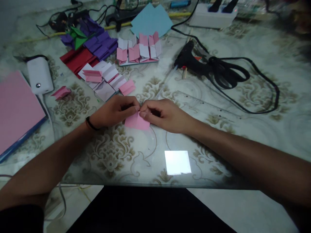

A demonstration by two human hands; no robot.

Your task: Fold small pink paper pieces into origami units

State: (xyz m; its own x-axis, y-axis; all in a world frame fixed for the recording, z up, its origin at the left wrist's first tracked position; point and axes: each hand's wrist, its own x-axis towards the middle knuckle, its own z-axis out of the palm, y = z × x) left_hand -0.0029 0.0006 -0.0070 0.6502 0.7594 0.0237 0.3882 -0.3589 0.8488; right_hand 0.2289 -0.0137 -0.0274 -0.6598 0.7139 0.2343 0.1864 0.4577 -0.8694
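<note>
A small pink paper piece (137, 122) lies at the middle of the patterned table (148, 171), a faint crease down it. Both hands pinch its top edge, fingertips nearly touching. My left hand (118, 111), with a dark band at the wrist, is closed on the upper left part. On the upper right part, my right hand (165, 115) is closed too, thumb and forefinger together. The fingers hide the top of the paper. Just beyond my left hand sit folded pink and white pieces (105, 79), and a single folded pink piece (61, 93) lies farther left.
Pink sheets (19, 110) and a white device (40, 75) with a cable are at left. Purple (102, 45) and red (79, 61) folded paper, pink-white rows (139, 50) and blue sheets (152, 21) lie behind. A glue gun (191, 61), its looped cord, a clear ruler (209, 103) and a power strip (212, 16) are at right.
</note>
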